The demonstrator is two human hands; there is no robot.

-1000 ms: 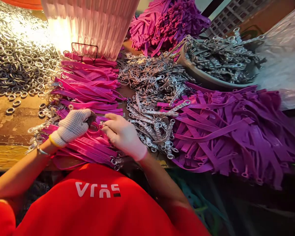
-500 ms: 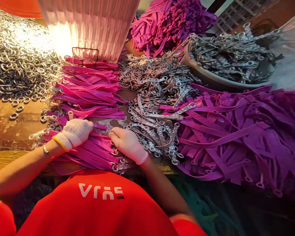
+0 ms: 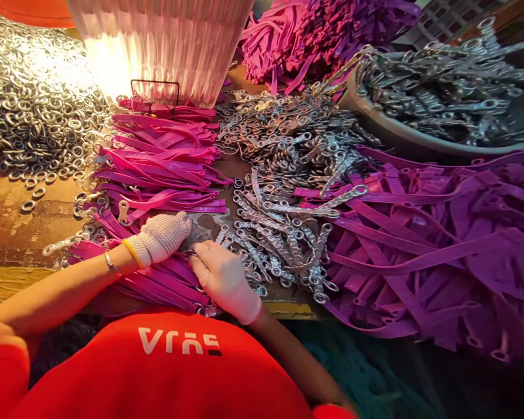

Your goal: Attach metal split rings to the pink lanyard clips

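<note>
My left hand (image 3: 162, 237), in a white knit glove, lies curled on a bundle of pink plastic straps (image 3: 166, 279) at the table's near edge, fingertips at the straps' ends. My right hand (image 3: 224, 278), in a thin pale glove, rests on the same bundle just to the right, fingers bent and pressed down where the straps meet small metal rings. What the fingers pinch is hidden. A heap of metal chain pieces (image 3: 283, 244) lies right beside my right hand.
More pink straps (image 3: 157, 157) are stacked behind my hands. Loose metal rings (image 3: 30, 122) cover the far left. Purple straps (image 3: 423, 244) spread over the right side. A bowl (image 3: 388, 131) of metal pieces stands at the back right; a ribbed pink shade (image 3: 166, 46) glows behind.
Both hands have drawn nearer to the table's front edge and lower onto the bundle. The left hand slid right; the view shifted slightly to the left.
</note>
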